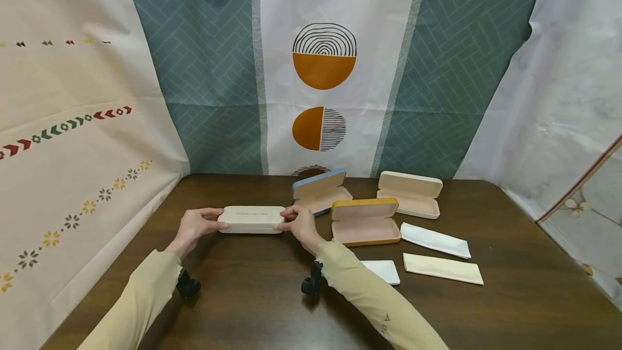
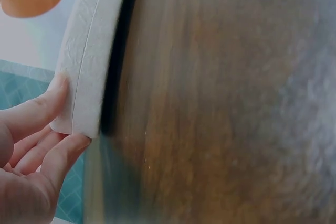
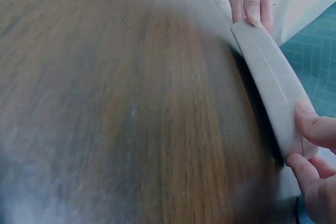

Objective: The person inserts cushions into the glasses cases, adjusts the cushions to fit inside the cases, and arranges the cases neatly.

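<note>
A closed white glasses case [image 1: 251, 220] lies lengthwise across the table, with small lettering on its lid. My left hand [image 1: 195, 228] pinches its left end between thumb and fingers. At the opposite end, my right hand [image 1: 301, 226] grips the case the same way. In the left wrist view the thumb presses on the side of the case [image 2: 86, 61], near the seam that runs along it. The right wrist view has both hands on the case [image 3: 270, 77], and a dark shadow lies beneath its lower edge.
Three glasses cases stand open to the right: blue [image 1: 320, 190], yellow [image 1: 365, 222] and white [image 1: 409, 194]. Nearer me lie a folded white cloth [image 1: 435, 240], a cream cloth [image 1: 443, 269] and another white cloth [image 1: 384, 271], partly behind my right sleeve. A patterned curtain [image 1: 214, 69] hangs behind the table.
</note>
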Available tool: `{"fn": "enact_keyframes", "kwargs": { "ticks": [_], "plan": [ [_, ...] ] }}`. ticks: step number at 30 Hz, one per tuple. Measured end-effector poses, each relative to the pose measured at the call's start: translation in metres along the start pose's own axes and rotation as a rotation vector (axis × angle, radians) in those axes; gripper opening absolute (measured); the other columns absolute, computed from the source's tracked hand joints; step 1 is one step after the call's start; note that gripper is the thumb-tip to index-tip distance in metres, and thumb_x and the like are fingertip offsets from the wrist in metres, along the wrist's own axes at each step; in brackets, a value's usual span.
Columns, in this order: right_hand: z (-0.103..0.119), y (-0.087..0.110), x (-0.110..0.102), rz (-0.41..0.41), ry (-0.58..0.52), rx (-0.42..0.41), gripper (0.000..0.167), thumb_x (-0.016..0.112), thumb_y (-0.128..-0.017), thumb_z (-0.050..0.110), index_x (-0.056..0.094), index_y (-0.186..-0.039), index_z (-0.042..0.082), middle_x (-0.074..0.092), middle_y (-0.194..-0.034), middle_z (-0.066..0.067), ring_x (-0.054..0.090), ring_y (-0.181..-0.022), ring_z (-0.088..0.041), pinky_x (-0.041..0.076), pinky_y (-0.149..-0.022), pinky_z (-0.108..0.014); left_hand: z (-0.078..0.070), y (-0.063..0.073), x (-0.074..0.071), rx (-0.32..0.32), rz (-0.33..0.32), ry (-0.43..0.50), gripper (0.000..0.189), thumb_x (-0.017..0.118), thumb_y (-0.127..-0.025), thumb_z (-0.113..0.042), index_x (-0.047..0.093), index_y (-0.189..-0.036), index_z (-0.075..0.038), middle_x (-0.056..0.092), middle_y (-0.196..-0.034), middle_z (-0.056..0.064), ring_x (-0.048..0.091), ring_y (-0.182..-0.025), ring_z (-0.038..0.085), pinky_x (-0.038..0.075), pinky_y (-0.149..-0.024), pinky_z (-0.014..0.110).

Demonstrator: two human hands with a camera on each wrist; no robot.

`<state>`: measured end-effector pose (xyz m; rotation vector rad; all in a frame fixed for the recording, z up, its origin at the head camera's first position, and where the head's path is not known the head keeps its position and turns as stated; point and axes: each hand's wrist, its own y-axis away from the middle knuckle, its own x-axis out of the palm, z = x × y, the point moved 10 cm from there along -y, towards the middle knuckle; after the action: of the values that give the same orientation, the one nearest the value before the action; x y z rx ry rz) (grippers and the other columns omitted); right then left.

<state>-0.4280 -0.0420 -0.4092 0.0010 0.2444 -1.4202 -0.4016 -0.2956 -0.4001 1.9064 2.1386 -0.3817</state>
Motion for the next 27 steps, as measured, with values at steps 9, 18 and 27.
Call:
{"fn": "enact_keyframes", "kwargs": {
  "ticks": [9, 18, 27],
  "plan": [
    [-0.003, -0.01, 0.01, -0.017, 0.045, 0.02, 0.029, 0.08, -0.061, -0.005, 0.066, -0.086, 0.0, 0.059, -0.101, -0.004, 0.055, -0.092, -0.02, 0.045, -0.072, -0.025, 0.008, -0.011, -0.009, 0.025, -0.001, 0.021, 0.056, 0.077, -0.07, -0.004, 0.053, -0.118, 0.012, 0.051, -0.116, 0.026, 0.058, -0.084, 0.008, 0.049, -0.067, 0.023],
    [-0.009, -0.017, 0.02, -0.051, 0.039, 0.031, 0.03, 0.081, -0.059, -0.006, 0.066, -0.084, 0.002, 0.058, -0.108, -0.005, 0.053, -0.098, -0.021, 0.044, -0.078, -0.026, 0.014, -0.019, -0.017, 0.037, -0.009, 0.008, 0.058, 0.078, -0.069, -0.002, 0.052, -0.119, 0.011, 0.05, -0.118, 0.026, 0.057, -0.078, 0.005, 0.049, -0.064, 0.022],
    [-0.005, -0.025, 0.028, -0.056, 0.043, 0.022, 0.031, 0.081, -0.06, -0.005, 0.066, -0.086, 0.002, 0.059, -0.107, -0.006, 0.052, -0.1, -0.021, 0.043, -0.081, -0.026, 0.017, -0.025, -0.026, 0.072, -0.028, -0.022, 0.057, 0.077, -0.071, -0.004, 0.052, -0.12, 0.01, 0.05, -0.119, 0.024, 0.054, -0.089, 0.01, 0.046, -0.066, 0.018]
  ]
}}
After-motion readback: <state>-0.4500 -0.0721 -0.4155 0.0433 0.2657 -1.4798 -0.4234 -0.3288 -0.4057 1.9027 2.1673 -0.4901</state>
